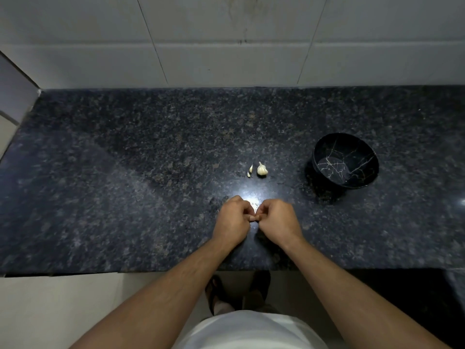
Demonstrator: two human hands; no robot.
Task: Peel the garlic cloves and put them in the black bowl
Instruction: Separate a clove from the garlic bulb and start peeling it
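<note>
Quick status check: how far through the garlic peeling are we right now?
Early. The black bowl looks empty, so nothing peeled is in yet. Two loose cloves lie beside the garlic bulb, so some splitting is done. Left hand and right hand pinch something small between them, probably a clove; it is mostly hidden. Left: that piece, the two cloves, the bulb.

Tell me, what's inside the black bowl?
Nothing yet. The black bowl shows only its own pale crack-like lines on the bottom. No garlic is in it. The bowl's near wall hides a little strip of the inside.
</note>
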